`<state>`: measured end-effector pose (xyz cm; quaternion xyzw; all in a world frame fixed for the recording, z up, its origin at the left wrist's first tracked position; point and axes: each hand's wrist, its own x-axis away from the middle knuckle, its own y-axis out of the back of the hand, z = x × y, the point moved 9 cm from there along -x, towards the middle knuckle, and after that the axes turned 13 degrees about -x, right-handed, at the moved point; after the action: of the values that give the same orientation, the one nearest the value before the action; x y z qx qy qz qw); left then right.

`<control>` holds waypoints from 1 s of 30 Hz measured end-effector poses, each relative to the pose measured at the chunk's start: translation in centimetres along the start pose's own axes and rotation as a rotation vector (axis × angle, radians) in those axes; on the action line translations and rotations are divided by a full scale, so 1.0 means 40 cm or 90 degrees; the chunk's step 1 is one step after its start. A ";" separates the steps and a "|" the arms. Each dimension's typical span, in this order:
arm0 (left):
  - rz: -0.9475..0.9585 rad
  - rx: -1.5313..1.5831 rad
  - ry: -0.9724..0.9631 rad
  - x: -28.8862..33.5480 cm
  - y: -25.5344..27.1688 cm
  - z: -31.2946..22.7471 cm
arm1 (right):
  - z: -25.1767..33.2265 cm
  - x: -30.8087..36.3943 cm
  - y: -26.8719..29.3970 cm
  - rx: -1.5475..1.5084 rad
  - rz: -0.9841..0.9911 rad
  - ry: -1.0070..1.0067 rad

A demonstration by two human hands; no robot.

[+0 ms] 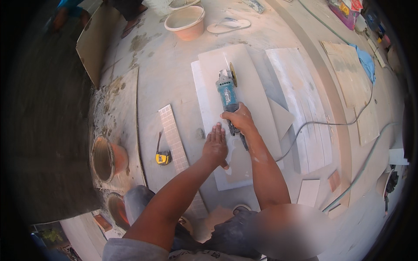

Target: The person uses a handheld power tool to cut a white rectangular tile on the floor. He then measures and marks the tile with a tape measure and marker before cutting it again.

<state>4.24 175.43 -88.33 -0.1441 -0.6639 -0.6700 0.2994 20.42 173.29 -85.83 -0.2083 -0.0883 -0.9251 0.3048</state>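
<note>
My right hand (241, 118) is wrapped round the rear body of a teal angle grinder (227, 95). Its thin cutting disc (234, 74) stands on edge over a large pale tile (257, 87), where a light line runs up from the disc. My left hand (216, 145) lies flat with fingers stretched out, pressing on the near part of the tile, just left of the grinder's tail. Under this tile another pale slab (202, 93) shows along the left side. The grinder's black cord (313, 123) trails off to the right.
A yellow tape measure (163, 157) lies beside a narrow grid-patterned strip (174, 135) on the left. Orange buckets (185, 24) stand far off and at left. Stacked long tiles (300, 104) lie to the right. At the far left a person's leg (130, 21) shows.
</note>
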 end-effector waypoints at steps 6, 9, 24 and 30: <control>0.002 -0.018 0.013 0.010 -0.005 -0.016 | -0.021 0.026 0.007 0.011 0.028 -0.040; 0.020 -0.032 0.018 0.012 -0.009 -0.024 | -0.029 0.045 0.021 0.000 0.016 -0.024; -0.040 -0.079 -0.036 0.032 -0.002 -0.047 | -0.047 0.091 0.059 -0.014 -0.001 0.027; -0.063 -0.091 -0.048 0.030 -0.021 -0.048 | -0.063 0.104 0.063 -0.012 -0.007 0.037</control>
<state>3.20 173.26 -88.45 -0.1570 -0.6315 -0.7238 0.2295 18.07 168.33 -86.19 -0.1839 -0.0718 -0.9332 0.3003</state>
